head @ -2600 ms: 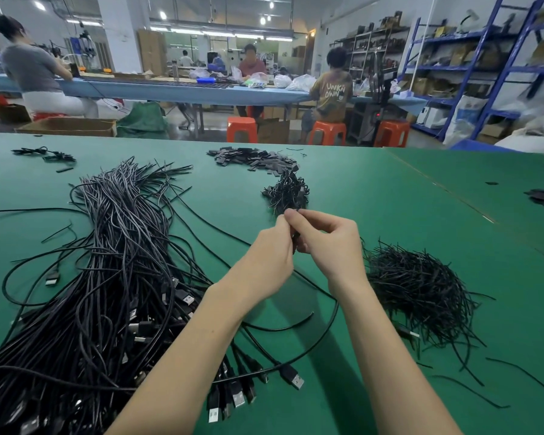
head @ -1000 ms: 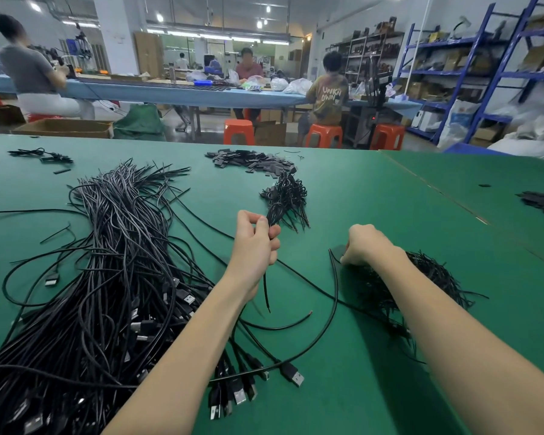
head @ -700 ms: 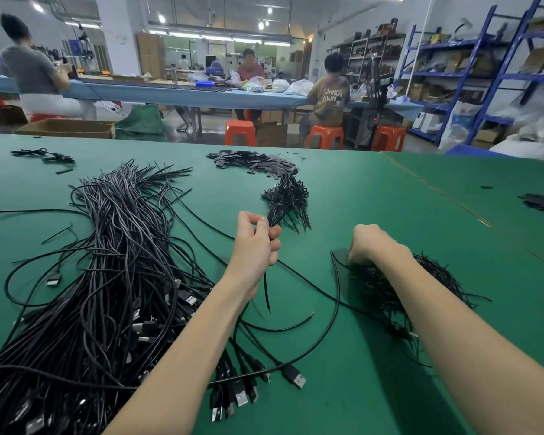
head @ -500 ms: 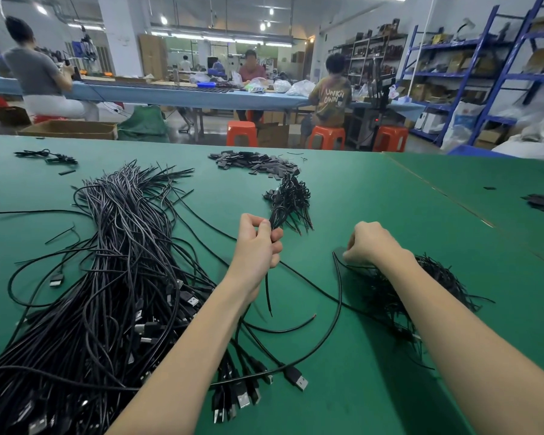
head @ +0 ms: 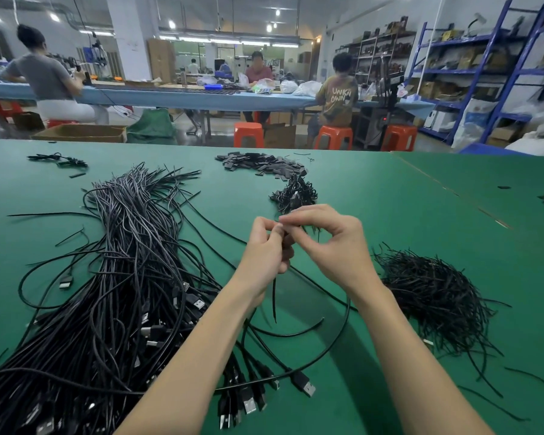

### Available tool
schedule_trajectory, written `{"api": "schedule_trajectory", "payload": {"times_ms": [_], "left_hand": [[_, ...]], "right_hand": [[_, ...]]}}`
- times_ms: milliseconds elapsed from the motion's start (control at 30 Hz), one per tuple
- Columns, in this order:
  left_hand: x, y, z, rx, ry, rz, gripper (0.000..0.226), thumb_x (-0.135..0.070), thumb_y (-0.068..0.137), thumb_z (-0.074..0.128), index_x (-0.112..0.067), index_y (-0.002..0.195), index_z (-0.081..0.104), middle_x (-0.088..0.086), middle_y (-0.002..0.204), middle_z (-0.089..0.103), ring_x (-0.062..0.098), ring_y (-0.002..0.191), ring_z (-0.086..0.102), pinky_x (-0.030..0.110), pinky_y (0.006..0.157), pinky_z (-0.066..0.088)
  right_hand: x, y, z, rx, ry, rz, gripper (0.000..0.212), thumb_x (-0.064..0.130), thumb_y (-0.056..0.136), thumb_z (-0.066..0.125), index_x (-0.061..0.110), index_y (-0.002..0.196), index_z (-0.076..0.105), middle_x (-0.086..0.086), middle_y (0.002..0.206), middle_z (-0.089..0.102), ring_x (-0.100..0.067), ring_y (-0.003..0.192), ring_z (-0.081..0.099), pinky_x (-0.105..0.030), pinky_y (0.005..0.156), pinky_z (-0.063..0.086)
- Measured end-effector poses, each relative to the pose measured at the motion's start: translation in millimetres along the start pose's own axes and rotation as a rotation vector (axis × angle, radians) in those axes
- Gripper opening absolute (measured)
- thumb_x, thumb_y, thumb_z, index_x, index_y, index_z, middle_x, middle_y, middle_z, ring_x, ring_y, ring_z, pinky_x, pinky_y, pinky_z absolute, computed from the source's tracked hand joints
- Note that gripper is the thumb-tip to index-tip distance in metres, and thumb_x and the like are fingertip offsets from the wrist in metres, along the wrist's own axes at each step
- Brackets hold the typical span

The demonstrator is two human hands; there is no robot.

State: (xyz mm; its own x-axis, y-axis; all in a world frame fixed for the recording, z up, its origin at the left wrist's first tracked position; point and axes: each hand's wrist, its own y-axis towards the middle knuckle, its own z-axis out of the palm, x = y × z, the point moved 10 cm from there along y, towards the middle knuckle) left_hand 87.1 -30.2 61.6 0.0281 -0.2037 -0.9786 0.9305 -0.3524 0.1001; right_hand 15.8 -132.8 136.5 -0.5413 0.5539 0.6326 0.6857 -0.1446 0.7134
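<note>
- Nearest, a USB cable pile [head: 123,309] lies at 8 o'clock.
- At centre, the left hand [head: 264,255] grips a thin black wire [head: 274,301], and the right hand [head: 333,243] pinches its upper end between thumb and forefinger.
- Wire-tie heap [head: 434,290] at 3 o'clock; black tabs [head: 258,163] at 12.

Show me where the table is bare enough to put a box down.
The widest bare table lies right of the bundle, beyond the tie pile. A smaller patch lies between the cable heap and the flat pieces. The left is crowded.
</note>
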Motion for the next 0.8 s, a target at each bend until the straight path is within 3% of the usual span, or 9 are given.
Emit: {"api": "schedule_trajectory", "payload": {"times_ms": [233,367,467,567,667,800], "left_hand": [[4.6,3.0,-5.9,0.019,0.016,-0.052,0.017,-0.015,0.106,0.039,-0.014,0.089,0.037,-0.002,0.069,0.045,0.005,0.046,0.034,0.017,0.038,0.024],[7.9,3.3,-7.6,0.016,-0.086,-0.094,0.017,-0.021,0.106,0.039,-0.012,0.092,0.039,0.000,0.067,0.045,0.006,0.047,0.033,0.016,0.038,0.021],[7.5,4.0,-9.6,-0.014,-0.083,-0.089,0.017,-0.023,0.107,0.040,-0.011,0.094,0.041,0.001,0.069,0.045,0.006,0.047,0.033,0.016,0.038,0.022],[3.3,3.8,-8.9,-0.025,-0.161,-0.066,0.015,-0.019,0.107,0.039,-0.010,0.095,0.041,0.000,0.067,0.048,0.007,0.048,0.032,0.016,0.037,0.022],[-1.1,4.7,-12.6,-0.063,-0.221,-0.035,0.015,-0.017,0.107,0.038,-0.011,0.094,0.040,0.001,0.068,0.048,0.008,0.049,0.034,0.016,0.038,0.023],[-7.1,6.4,-19.1,-0.088,-0.246,0.012,0.016,-0.017,0.108,0.036,-0.012,0.092,0.039,0.001,0.069,0.050,0.008,0.051,0.035,0.016,0.038,0.024]], "right_hand": [[-9.7,-1.1,10.3,0.149,-0.090,0.013,0.014,0.004,0.086,0.075,0.017,0.087,0.079,0.013,0.096,0.076,-0.012,0.107,0.067,-0.027,0.096,0.052],[-20.6,-2.3,14.3,0.188,-0.015,0.105,0.012,0.002,0.088,0.074,0.013,0.087,0.078,0.009,0.100,0.076,-0.013,0.107,0.069,-0.038,0.100,0.052],[-25.3,-3.2,16.2,0.190,0.076,0.142,0.012,-0.002,0.086,0.074,0.009,0.087,0.080,0.002,0.102,0.077,-0.014,0.106,0.070,-0.034,0.098,0.053],[-33.9,-1.8,11.2,0.047,0.362,0.262,0.014,-0.007,0.084,0.075,0.005,0.089,0.080,-0.007,0.101,0.077,-0.013,0.098,0.072,-0.023,0.089,0.054],[-47.0,-6.6,13.0,-0.069,0.461,0.402,0.012,0.001,0.083,0.078,0.011,0.089,0.081,-0.004,0.094,0.078,-0.007,0.089,0.070,-0.018,0.081,0.051],[-66.8,-23.2,41.9,-0.018,0.733,0.745,0.005,0.018,0.082,0.079,0.020,0.086,0.081,0.003,0.087,0.074,-0.008,0.081,0.066,-0.022,0.074,0.052]]}}
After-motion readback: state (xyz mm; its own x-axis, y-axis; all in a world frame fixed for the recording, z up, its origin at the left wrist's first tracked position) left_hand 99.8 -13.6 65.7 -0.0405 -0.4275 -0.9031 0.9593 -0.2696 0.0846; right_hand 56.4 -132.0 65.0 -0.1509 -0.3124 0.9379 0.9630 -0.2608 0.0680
